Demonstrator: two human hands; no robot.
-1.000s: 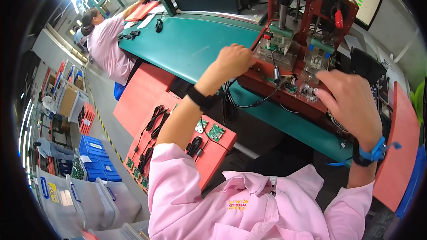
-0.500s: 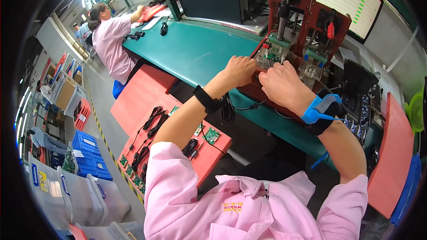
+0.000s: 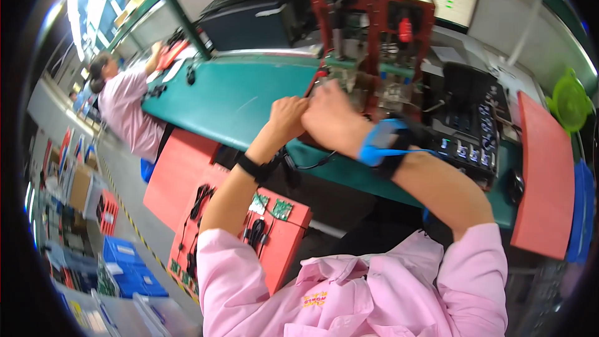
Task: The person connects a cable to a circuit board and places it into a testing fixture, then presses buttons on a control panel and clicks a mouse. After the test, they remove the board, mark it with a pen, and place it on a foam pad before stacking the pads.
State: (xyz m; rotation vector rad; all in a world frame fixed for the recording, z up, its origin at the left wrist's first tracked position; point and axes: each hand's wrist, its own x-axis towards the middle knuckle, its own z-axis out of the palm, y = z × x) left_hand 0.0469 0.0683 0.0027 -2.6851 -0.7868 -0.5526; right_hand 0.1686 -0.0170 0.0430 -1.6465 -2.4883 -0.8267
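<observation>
My left hand (image 3: 289, 117) is curled closed at the front left edge of a dark red clamp fixture (image 3: 373, 31). Whatever its fingers may hold is hidden. Right beside it, my right hand (image 3: 335, 114) reaches over the front of the fixture, its fingers smeared by motion. A blue wrist strap (image 3: 379, 142) with a cord circles my right wrist, and a black band (image 3: 254, 167) sits on my left. The fixture carries red-handled toggle clamps, one handle (image 3: 405, 29) upright, above clear blocks (image 3: 395, 92).
Green circuit boards (image 3: 282, 210) and black cables (image 3: 256, 232) lie on a pink foam sheet (image 3: 290, 237) at lower left. A black device with lit displays (image 3: 465, 148) stands right of the fixture. A co-worker in pink (image 3: 128, 103) sits at the green bench (image 3: 243, 87).
The view has turned, so the fixture appears further left. My right hand has lifted and closed up against my left hand. The co-worker stays seated at the bench.
</observation>
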